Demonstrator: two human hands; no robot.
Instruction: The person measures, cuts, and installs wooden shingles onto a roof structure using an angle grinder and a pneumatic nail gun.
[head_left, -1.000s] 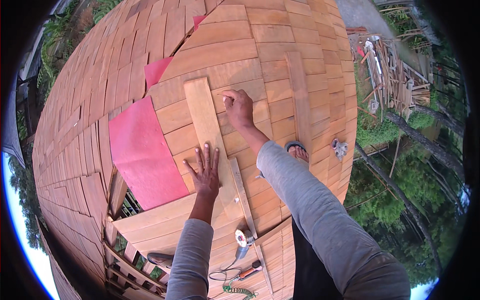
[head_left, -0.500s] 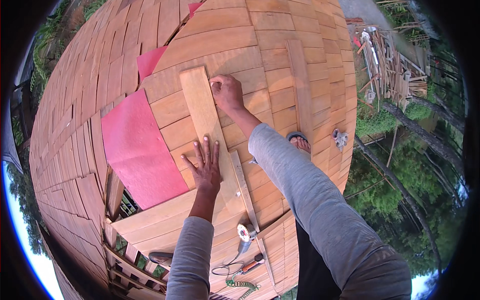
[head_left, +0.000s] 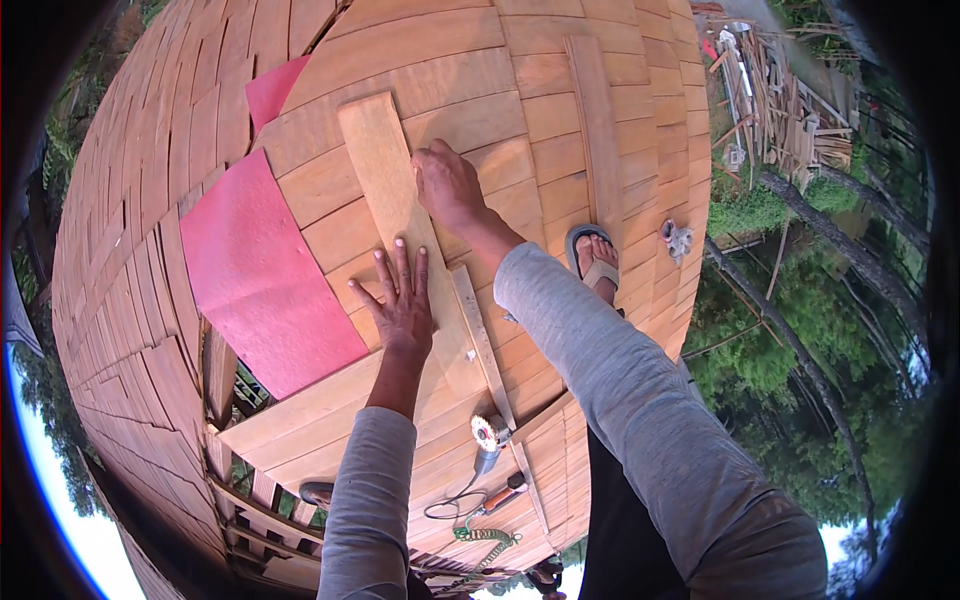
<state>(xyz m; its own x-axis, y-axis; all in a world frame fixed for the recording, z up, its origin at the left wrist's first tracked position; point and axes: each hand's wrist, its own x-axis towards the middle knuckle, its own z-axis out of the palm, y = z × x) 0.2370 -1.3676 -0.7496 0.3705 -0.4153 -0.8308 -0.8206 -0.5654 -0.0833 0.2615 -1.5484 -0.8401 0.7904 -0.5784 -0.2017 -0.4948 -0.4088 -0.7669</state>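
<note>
A pale wooden board (head_left: 372,145) lies across the shingled roof (head_left: 330,225). My left hand (head_left: 405,310) rests flat on its lower half, fingers spread. At the board's right edge, my right hand (head_left: 450,190) is closed in a pinch with its fingertips close to the wood. Whatever the pinch holds, if anything, is too small or hidden to name. Left of the board, a red sheet (head_left: 265,275) covers part of the roof. A thin wooden batten (head_left: 480,330) runs down just right of my left hand.
A grinder-like tool with a toothed disc (head_left: 487,432) and an orange-handled tool (head_left: 503,496) lie lower down, near a green coiled hose (head_left: 490,540). Another board (head_left: 597,130) lies at the right by my sandalled foot (head_left: 595,255). An open gap (head_left: 245,390) shows below the red sheet.
My right hand has slid nearer to me along the board's right edge, and its fingers look more curled. My left hand stays on the board. The view has shifted, showing more of my foot.
</note>
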